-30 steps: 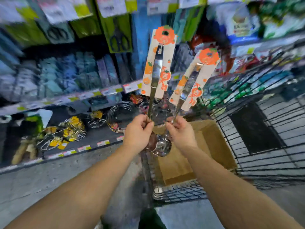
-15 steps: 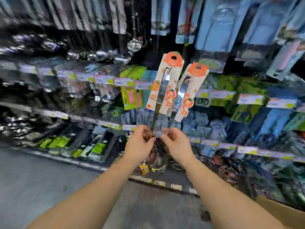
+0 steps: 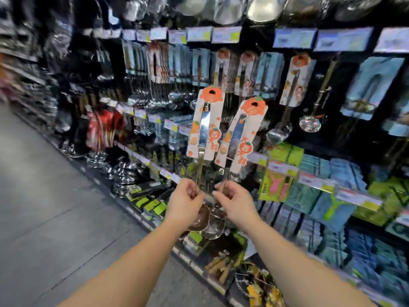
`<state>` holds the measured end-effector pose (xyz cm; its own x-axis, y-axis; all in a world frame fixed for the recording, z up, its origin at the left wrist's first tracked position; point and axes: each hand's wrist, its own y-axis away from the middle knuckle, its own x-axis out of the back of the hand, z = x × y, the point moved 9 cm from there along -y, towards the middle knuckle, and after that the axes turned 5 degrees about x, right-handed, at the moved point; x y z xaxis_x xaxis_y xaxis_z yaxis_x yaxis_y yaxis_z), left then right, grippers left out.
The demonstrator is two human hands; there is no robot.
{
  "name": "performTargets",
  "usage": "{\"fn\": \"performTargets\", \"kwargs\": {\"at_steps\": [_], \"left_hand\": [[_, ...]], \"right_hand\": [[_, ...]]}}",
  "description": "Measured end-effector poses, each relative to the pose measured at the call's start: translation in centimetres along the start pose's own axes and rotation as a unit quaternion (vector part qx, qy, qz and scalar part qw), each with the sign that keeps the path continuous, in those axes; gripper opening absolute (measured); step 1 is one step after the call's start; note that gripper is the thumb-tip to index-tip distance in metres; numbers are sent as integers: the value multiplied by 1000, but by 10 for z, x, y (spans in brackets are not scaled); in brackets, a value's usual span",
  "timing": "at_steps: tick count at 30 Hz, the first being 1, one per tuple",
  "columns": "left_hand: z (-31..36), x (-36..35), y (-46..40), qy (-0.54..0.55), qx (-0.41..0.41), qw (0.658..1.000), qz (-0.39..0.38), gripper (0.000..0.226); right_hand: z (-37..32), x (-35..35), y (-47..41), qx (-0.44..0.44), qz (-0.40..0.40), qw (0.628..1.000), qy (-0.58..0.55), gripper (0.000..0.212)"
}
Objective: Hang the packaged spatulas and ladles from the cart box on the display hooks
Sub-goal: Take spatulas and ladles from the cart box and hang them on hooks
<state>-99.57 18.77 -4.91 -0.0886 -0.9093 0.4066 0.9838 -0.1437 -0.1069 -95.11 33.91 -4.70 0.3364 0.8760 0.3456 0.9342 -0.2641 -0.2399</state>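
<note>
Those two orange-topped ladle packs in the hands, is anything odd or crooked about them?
Nothing looks damaged. The left hand holds one ladle pack nearly upright, while the right hand's pack leans to the right. Neither is on a hook yet. Matching orange-topped packs already hang on the display behind; blur hides finer detail.

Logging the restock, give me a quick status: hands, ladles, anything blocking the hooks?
Left hand grips one packaged ladle, right hand grips the other ladle. Both upright, not yet hung. Matching ladles already on the hooks ahead; nothing seen blocking.
</note>
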Motion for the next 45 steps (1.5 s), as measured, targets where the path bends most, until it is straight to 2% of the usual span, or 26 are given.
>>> {"fn": "performTargets", "kwargs": {"at_steps": [5, 13, 19, 22, 27, 30, 33, 38, 45], "left_hand": [[1, 9, -69, -12, -13, 999, 29, 19], [5, -12, -174, 3, -12, 1000, 24, 18], [7, -38, -227, 48, -26, 998, -23, 19], [9, -42, -255, 60, -31, 997, -43, 20], [11, -36, -306, 85, -34, 993, -78, 17], [18, -28, -336, 78, -65, 990, -95, 18], [21, -21, -363, 84, -97, 987, -100, 20], [8, -27, -392, 93, -98, 982, -130, 19], [4, -36, -408, 114, -102, 976, -157, 15]], "right_hand": [[0, -14, -73, 17, -28, 999, 30, 6], [15, 1, -174, 15, -15, 997, 74, 13], [28, 12, -212, 4, 19, 996, 89, 14], [23, 17, -235, 3, 53, 993, 104, 6], [6, 10, -275, 6, 87, 990, 115, 24], [-6, 5, -295, 14, 116, 987, 107, 15], [-16, 2, -309, 23, 143, 983, 110, 17], [-29, -3, -322, 33, 180, 976, 115, 13], [-33, 1, -334, 32, 193, 975, 110, 13]]}}
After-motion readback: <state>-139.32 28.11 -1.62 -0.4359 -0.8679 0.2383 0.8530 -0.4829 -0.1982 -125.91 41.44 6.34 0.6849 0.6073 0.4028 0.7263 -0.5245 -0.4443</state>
